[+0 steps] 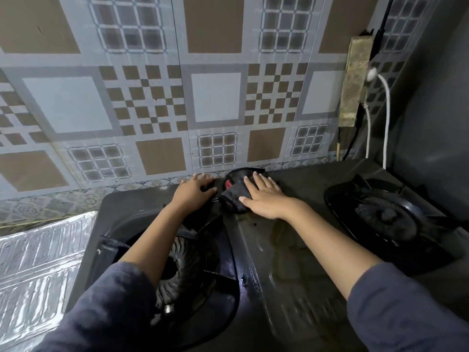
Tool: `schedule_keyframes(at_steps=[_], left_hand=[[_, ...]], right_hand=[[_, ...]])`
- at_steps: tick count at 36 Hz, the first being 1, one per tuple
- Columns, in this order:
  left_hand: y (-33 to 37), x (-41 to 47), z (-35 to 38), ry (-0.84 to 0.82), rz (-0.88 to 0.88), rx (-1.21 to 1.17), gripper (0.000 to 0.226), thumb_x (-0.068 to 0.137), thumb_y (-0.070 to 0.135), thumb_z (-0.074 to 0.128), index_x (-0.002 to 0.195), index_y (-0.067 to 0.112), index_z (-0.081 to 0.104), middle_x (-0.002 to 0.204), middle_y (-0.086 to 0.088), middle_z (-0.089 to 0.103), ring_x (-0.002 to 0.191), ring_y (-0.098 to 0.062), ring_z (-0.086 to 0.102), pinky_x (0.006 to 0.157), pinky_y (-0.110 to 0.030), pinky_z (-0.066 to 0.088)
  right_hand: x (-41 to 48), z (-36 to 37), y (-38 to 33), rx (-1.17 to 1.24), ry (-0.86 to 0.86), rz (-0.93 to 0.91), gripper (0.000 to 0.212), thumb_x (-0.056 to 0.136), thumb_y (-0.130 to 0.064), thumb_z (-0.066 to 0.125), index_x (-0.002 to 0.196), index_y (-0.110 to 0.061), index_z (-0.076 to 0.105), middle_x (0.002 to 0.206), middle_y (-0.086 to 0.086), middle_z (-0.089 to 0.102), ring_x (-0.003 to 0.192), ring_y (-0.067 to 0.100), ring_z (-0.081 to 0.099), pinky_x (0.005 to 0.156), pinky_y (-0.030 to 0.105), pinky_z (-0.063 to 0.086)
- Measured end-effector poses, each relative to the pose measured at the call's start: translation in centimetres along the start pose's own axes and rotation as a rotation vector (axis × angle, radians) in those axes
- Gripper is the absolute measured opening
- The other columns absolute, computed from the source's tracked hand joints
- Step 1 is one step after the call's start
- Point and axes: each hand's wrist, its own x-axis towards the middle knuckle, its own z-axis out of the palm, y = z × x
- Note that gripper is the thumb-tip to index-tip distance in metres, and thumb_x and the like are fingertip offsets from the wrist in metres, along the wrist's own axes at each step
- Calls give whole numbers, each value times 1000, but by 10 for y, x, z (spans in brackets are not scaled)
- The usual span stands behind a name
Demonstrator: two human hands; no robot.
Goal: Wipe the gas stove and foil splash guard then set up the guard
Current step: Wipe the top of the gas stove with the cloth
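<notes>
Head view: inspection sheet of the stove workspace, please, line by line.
Surface: gas stove, dark top, smears on its middle panel.
Job's things: dark cloth at the stove's back edge; foil splash guard lying left of the stove, not set up.
Clutter: nothing seen.
Hands: left hand flat on the stove beside the cloth; right hand pressing flat on the cloth.
Cables: white cable plugged into wall power strip; black cable below it.
Surroundings: patterned tiled wall behind.

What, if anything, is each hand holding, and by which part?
Nothing is gripped. The right hand presses flat on the dark crumpled cloth with a red patch; the left hand rests on the rear edge of the black gas stove.
</notes>
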Motion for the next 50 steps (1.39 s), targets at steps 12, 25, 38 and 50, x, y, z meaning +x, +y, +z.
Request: schedule_keyframes(at_steps=[12,25,38,50], left_hand=[[2,-7,7,28,-75,54,49,96,34,42,143,23,33,157,-5,17,146,-21,11,118,-40,15],[13,-11,9,65,-156,66,48,96,30,44,142,20,35,157,-5,17,145,-21,15,118,-44,15],[39,-4,16,11,-105,66,46,97,25,42,143,18,35,157,-7,16,145,-22,14,117,-36,16],[66,-11,17,-64,-34,200,48,94,27,48,141,20,38,154,0,25,138,-27,32,113,-38,28]], right_hand=[[17,15,-26,103,315,210,88,90,-66,14,147,0,4,156,23,2,145,34,-4,117,46,-6],[3,6,14,-101,147,-214,81,91,-64,15,149,-9,0,158,11,-5,146,22,-5,119,37,-2],[6,-11,68,-140,110,-2,83,92,-62,9,147,-3,-3,157,15,-6,146,25,-3,120,38,0],[-2,-6,72,-15,120,294,80,95,-55,14,145,4,-4,155,23,-6,145,33,-3,119,41,1]])
